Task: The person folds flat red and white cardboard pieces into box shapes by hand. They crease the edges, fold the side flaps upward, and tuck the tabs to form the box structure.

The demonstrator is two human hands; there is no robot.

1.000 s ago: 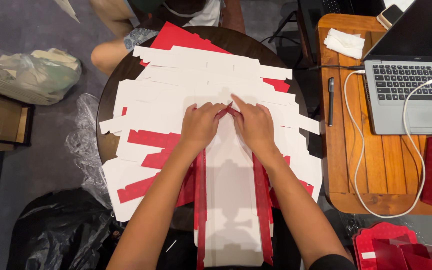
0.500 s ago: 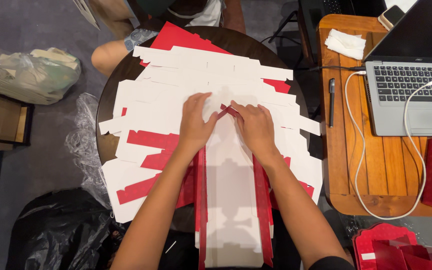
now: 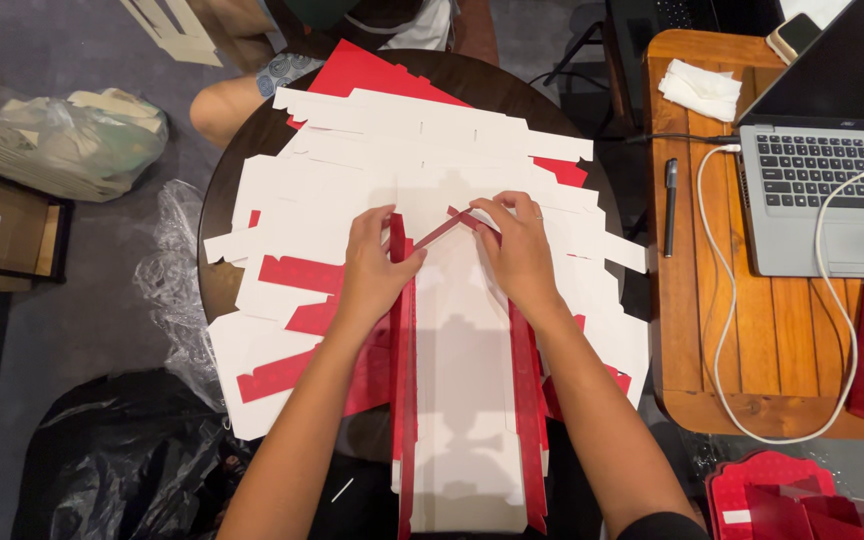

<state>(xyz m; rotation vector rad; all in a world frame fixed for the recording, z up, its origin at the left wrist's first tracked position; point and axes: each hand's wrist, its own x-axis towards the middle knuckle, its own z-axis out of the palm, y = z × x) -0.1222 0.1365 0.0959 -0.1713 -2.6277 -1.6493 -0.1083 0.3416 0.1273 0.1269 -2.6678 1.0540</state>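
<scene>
A: Where is the box blank [image 3: 462, 400]?

B: It lies lengthwise on top of the card pile [image 3: 392, 160] on the round table [image 3: 214, 210], running from the hands down to the lower edge of the view. White inside, with red side walls folded up along both long edges.

A: And the fingers?

B: The left hand [image 3: 372, 270] grips the far end of the left wall, its fingers curled together over the red edge and the thumb on the inner side. The right hand [image 3: 520, 245] has its fingers bent and close together, pinching a red flap [image 3: 447, 228] that slants up between the two hands. The flap's tip sits just under the right fingertips.

A: What is around it?

B: The pile is flat card, mostly white side up, with red showing at the far edge and in strips to the left. A clear plastic bag [image 3: 57, 140] of pale cardboard lies on the floor to the left, crinkled film [image 3: 167, 290] beside the table, and a black bag [image 3: 112, 460] below that. To the right stands a slatted wooden table [image 3: 712, 300] with a grey laptop [image 3: 822, 200], a white cable [image 3: 842, 330], a black pen [image 3: 670, 205] and a folded white tissue [image 3: 700, 90]. Finished red boxes [image 3: 782, 500] show at the lower right.
</scene>
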